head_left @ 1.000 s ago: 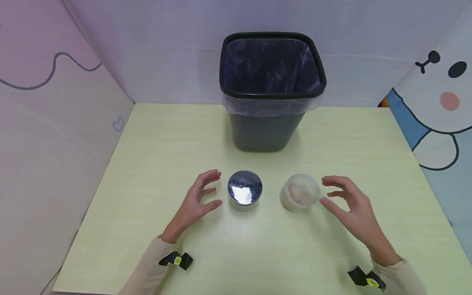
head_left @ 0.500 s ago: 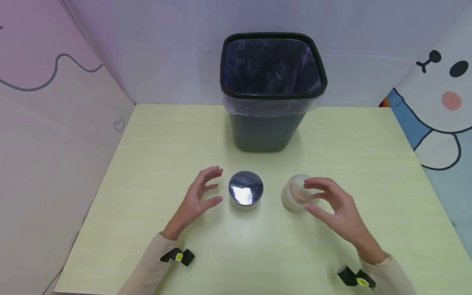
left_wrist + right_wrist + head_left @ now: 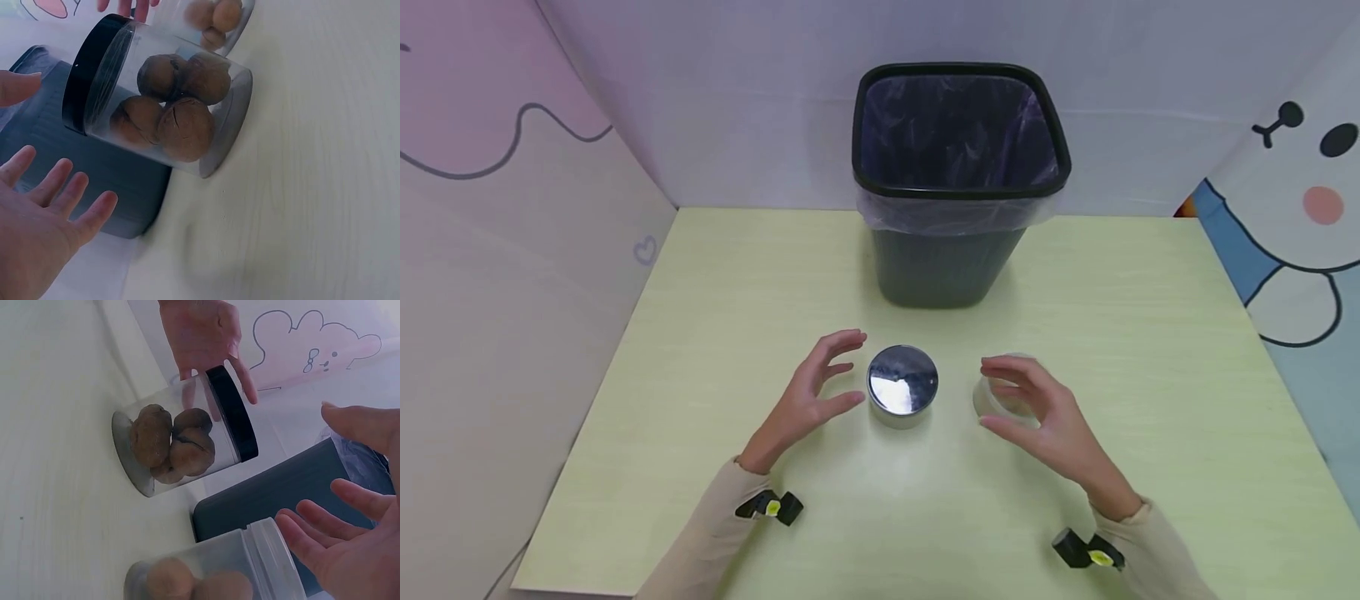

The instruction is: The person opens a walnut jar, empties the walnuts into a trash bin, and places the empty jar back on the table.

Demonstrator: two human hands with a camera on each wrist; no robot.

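Observation:
Two small clear jars of walnuts stand side by side on the pale green table point(image 3: 700, 317). The left jar point(image 3: 902, 381) has a shiny black lid point(image 3: 94, 69), and its walnuts point(image 3: 181, 119) show in the left wrist view. My left hand point(image 3: 838, 371) is open just left of it, fingers spread, not touching. The right jar point(image 3: 987, 402) has a clear lid point(image 3: 269, 550). My right hand point(image 3: 1030, 400) curves over and around this jar with spread fingers point(image 3: 312, 519); no contact shows.
A black waste bin point(image 3: 947, 267) with a clear liner stands behind the jars at the table's back edge. Cartoon-printed panels wall in the left, back and right sides. Bare tabletop lies on both sides of the jars.
My right hand has moved left from beside the clear-lidded jar to over it, hiding most of it. My left hand has edged slightly closer to the black-lidded jar.

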